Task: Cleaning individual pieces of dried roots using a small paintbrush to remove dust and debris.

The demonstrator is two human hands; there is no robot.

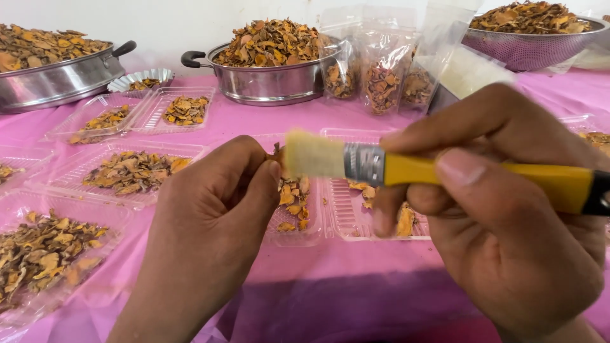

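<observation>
Centre frame: left hand (213,209) pinches a dried orange chip (277,152) (mostly hidden); right hand (508,216) grips the yellow-handled brush (381,165), bristles touching it.

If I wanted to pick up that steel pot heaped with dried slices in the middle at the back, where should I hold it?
Best by its black side handle, reached from the pot's left. The steel pot is heaped above the rim with dried slices, so a grip over the top would spill them. A matching handle on the right probably exists but is hidden behind the clear bags.
</observation>
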